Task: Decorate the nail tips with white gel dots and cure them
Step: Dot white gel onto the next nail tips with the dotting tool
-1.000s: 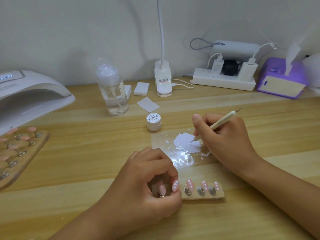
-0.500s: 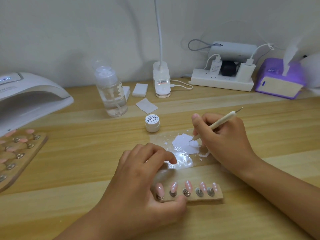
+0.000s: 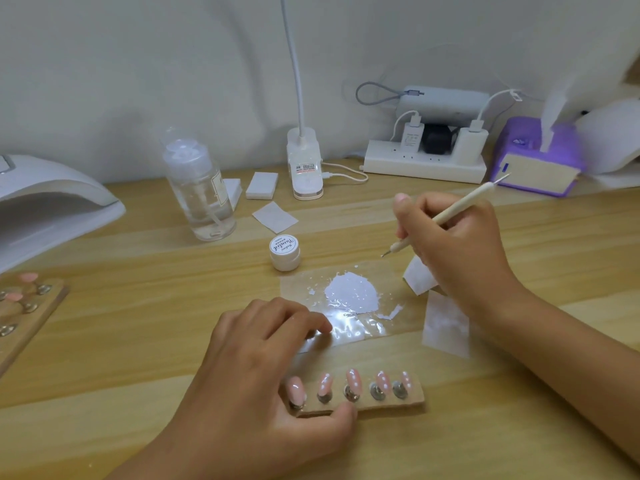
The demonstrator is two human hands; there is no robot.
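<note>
A small wooden holder [image 3: 414,398] near the table's front carries several pink nail tips [image 3: 354,380], some with white dots. My left hand [image 3: 263,386] lies over its left end. The thumb presses the holder's front edge and the fingertips rest on a clear film sheet [image 3: 349,329] behind it. My right hand [image 3: 457,244] grips a dotting pen [image 3: 446,214]. The pen's metal point hangs above the film's far edge, clear of the white gel puddle [image 3: 351,292]. A white gel jar [image 3: 285,252] stands closed just behind the film.
A white curing lamp [image 3: 52,206] sits at the left, with a second wooden board [image 3: 24,310] of pink tips in front of it. Wipes [image 3: 445,327] lie under my right wrist. A pump bottle [image 3: 199,195], desk lamp base [image 3: 304,168], power strip [image 3: 422,164] and purple tissue box [image 3: 536,161] line the back.
My left fingers let go of a nail tip and spread onto the film, thumb staying at the holder. My right hand lifted the pen's point off the white gel, up and back.
</note>
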